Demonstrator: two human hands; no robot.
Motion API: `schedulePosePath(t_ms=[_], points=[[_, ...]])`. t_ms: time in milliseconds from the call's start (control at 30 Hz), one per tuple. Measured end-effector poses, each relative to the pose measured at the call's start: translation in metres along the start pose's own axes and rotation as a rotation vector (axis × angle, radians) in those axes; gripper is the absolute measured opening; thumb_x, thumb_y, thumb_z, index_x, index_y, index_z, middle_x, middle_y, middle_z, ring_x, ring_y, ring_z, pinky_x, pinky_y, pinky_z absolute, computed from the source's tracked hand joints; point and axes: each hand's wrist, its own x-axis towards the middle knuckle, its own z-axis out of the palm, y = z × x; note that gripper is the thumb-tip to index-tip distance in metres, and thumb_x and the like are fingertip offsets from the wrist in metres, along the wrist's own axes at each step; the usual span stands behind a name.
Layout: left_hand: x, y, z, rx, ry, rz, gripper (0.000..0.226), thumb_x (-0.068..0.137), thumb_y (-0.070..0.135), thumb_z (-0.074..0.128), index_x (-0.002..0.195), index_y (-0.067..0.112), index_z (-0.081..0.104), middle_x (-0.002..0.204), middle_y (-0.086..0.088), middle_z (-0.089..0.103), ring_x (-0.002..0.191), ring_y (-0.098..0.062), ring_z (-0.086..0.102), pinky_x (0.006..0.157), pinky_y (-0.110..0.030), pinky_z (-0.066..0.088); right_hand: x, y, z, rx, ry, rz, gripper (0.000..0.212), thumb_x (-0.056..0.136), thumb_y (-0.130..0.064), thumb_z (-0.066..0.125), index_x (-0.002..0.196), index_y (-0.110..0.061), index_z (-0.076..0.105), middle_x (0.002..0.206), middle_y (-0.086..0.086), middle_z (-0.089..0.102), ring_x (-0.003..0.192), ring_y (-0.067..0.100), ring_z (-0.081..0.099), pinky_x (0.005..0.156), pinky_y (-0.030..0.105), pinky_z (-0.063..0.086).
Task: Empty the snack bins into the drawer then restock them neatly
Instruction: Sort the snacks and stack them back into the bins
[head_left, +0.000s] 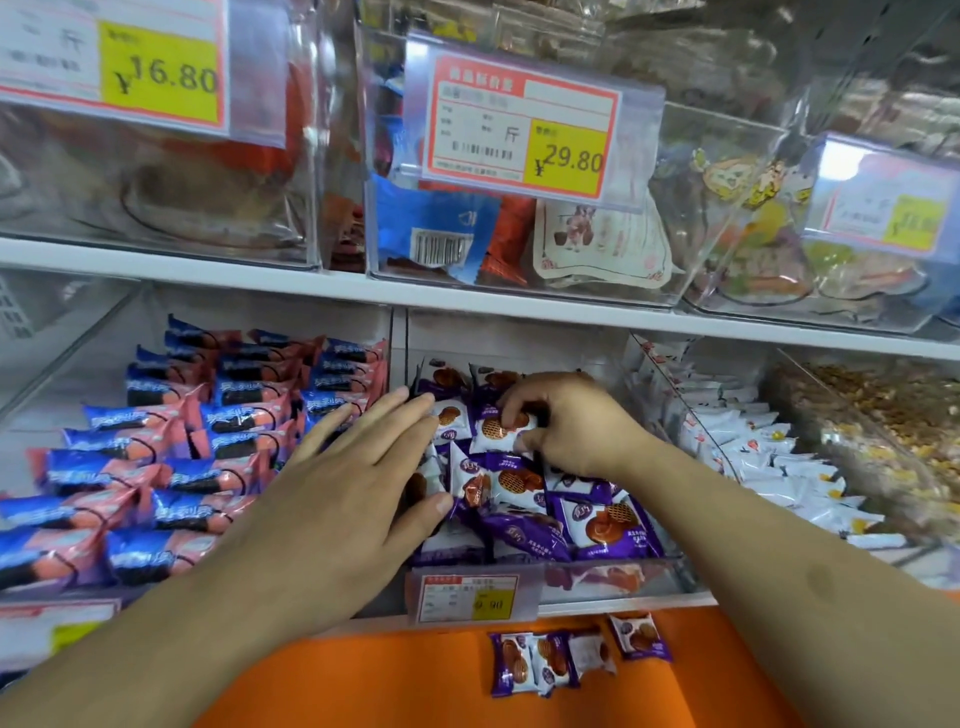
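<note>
A clear middle bin (613, 574) holds a heap of purple-and-white waffle snack packets (597, 519). My left hand (358, 467) lies flat with straight fingers against the left side of the heap. My right hand (566, 426) reaches in from the right and pinches one purple-and-white packet (496, 428) near the top of the pile. Several of the same packets (550, 660) lie below on the orange surface (415, 686) in front of the shelf.
The bin to the left holds rows of blue-and-pink packets (171, 457). White packets (769, 457) fill the bin to the right, with loose yellow-brown snacks (893, 415) beyond. Above the white shelf edge (208, 273) stand clear bins with price tags (519, 127).
</note>
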Motion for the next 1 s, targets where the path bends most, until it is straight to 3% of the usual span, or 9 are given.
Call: schedulePosePath(t_ms=[167,233,333,433,567,733,833,900,1000], points=[[0.0,-0.003,0.001,-0.027,0.012,0.0,0.078,0.096,0.073,0.004,0.165,0.037,-0.004,0.167,0.025,-0.023,0.146,0.008,-0.033,0.126,-0.035,-0.015,-0.007,-0.003,-0.019,-0.031,-0.028,-0.013,0.029,0.092,-0.031,0.08,0.118,-0.038,0.072,0.135,-0.013,0.065,0.123,0.01,0.059,0.105,0.029,0.047],[0.0,-0.003,0.003,-0.015,0.011,0.002,0.078,0.095,0.072,0.003,0.164,0.037,-0.006,0.167,0.024,-0.024,0.146,0.007,-0.034,0.126,-0.035,-0.015,-0.021,-0.005,-0.042,-0.068,0.009,-0.001,0.027,0.092,-0.038,0.078,0.118,-0.036,0.07,0.125,-0.013,0.066,0.117,0.012,0.06,0.101,0.031,0.048],[0.001,-0.004,0.004,-0.023,0.008,0.005,0.078,0.096,0.072,0.004,0.165,0.036,-0.004,0.167,0.024,-0.023,0.147,0.007,-0.033,0.126,-0.035,-0.014,-0.046,-0.009,-0.065,-0.385,-0.173,0.037,0.041,0.085,-0.061,0.076,0.115,-0.034,0.068,0.103,-0.014,0.064,0.1,0.013,0.059,0.088,0.032,0.045],[0.001,-0.004,0.005,-0.011,0.007,-0.003,0.079,0.095,0.073,0.002,0.165,0.036,-0.005,0.167,0.023,-0.024,0.147,0.006,-0.033,0.126,-0.036,-0.014,-0.06,-0.005,-0.065,-0.579,-0.261,0.012,0.052,0.08,-0.073,0.071,0.119,-0.037,0.067,0.108,-0.017,0.069,0.108,0.013,0.062,0.106,0.039,0.036],[0.001,-0.001,0.004,-0.008,0.013,-0.008,0.08,0.093,0.074,-0.001,0.164,0.038,-0.008,0.166,0.024,-0.025,0.146,0.007,-0.035,0.127,-0.035,-0.014,-0.06,-0.002,-0.061,-0.52,-0.154,0.029,0.047,0.082,-0.072,0.07,0.115,-0.039,0.069,0.093,-0.017,0.069,0.098,0.011,0.064,0.109,0.039,0.031],[0.001,-0.005,0.008,-0.016,0.041,0.004,0.078,0.096,0.074,0.004,0.165,0.037,-0.002,0.168,0.024,-0.018,0.149,0.006,-0.029,0.125,-0.033,-0.015,-0.064,-0.001,-0.053,-0.569,-0.114,0.039,0.047,0.092,-0.076,0.051,0.112,-0.038,0.07,0.082,-0.01,0.071,0.099,0.015,0.065,0.114,0.041,0.026],[0.001,-0.006,0.01,-0.013,0.047,0.006,0.078,0.097,0.074,0.005,0.165,0.037,-0.001,0.168,0.024,-0.017,0.15,0.006,-0.028,0.125,-0.033,-0.015,-0.068,0.005,-0.065,-0.475,-0.192,0.033,0.029,0.096,-0.053,0.065,0.122,-0.042,0.072,0.102,-0.018,0.07,0.118,0.012,0.055,0.114,0.038,0.014],[0.001,-0.005,0.01,-0.013,0.047,0.006,0.078,0.096,0.074,0.005,0.165,0.038,-0.002,0.168,0.024,-0.018,0.149,0.006,-0.029,0.125,-0.034,-0.014,-0.071,0.01,-0.065,-0.486,-0.206,0.008,0.029,0.093,-0.041,0.073,0.121,-0.045,0.072,0.113,-0.02,0.069,0.126,0.011,0.049,0.116,0.037,0.011],[0.001,-0.005,0.011,-0.009,0.047,0.001,0.077,0.096,0.073,0.005,0.165,0.038,-0.002,0.168,0.023,-0.017,0.149,0.006,-0.03,0.125,-0.033,-0.015,-0.074,0.015,-0.06,-0.448,-0.12,-0.013,0.026,0.087,-0.043,0.08,0.113,-0.046,0.076,0.104,-0.02,0.069,0.123,0.013,0.051,0.116,0.031,0.014]])
